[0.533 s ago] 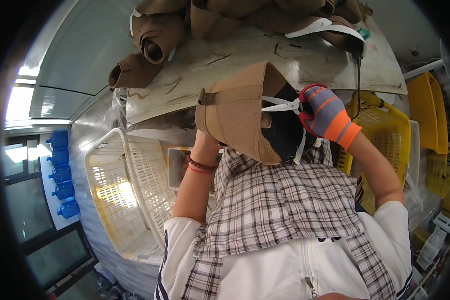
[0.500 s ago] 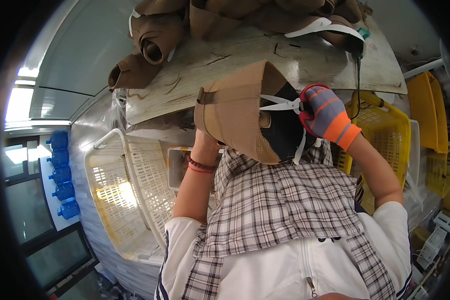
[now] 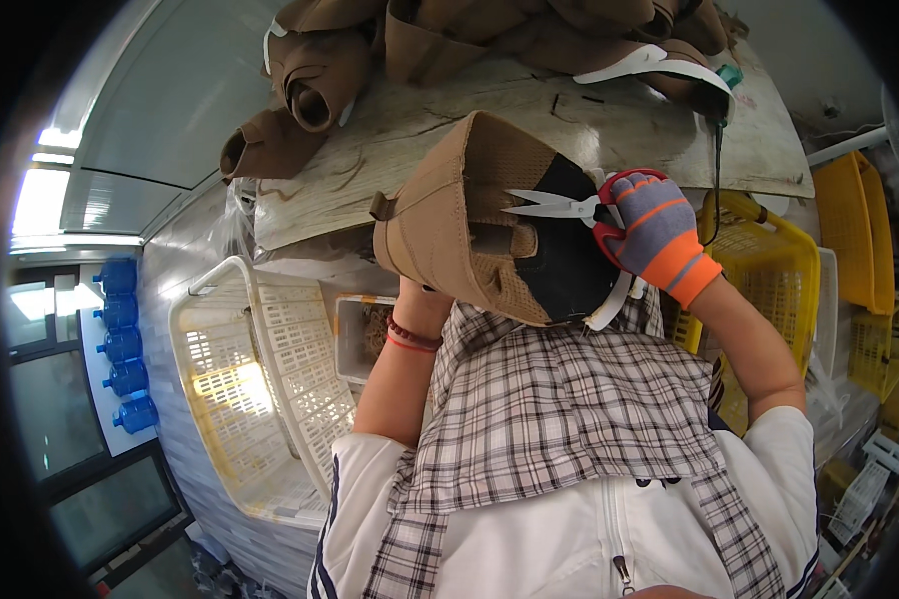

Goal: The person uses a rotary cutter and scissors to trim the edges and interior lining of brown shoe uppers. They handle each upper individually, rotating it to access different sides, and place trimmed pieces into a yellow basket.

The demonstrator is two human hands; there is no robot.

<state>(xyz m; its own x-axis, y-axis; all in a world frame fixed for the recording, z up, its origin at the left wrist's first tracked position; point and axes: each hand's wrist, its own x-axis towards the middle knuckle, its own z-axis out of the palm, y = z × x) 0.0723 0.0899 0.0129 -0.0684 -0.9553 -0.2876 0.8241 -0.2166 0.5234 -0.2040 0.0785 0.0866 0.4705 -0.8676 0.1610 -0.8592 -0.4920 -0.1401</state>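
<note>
My left hand [image 3: 422,301] holds up a wide tan fabric sleeve [image 3: 425,205] with a stitched band, a small loop and a black inner panel. Its fingers are hidden behind the fabric. In a grey and orange glove, my right hand [image 3: 654,235] is closed round the red handles of a pair of scissors [image 3: 567,207]. The blades point left, slightly parted, in front of the sleeve's open mouth and black panel. A white strip [image 3: 609,302] hangs at the sleeve's lower right edge.
Brown rolled sleeves [image 3: 315,85] are heaped along the far side of the worn table [image 3: 400,150]. A white basket [image 3: 295,384] stands at left, beside a small bin [image 3: 355,339] of scraps. Yellow crates [image 3: 769,250] stand at right, and a black cord [image 3: 717,180] hangs off the table.
The sleeve has turned so that its mouth and inside face me more, and it has shifted slightly left. The scissors have moved a little left with my right hand.
</note>
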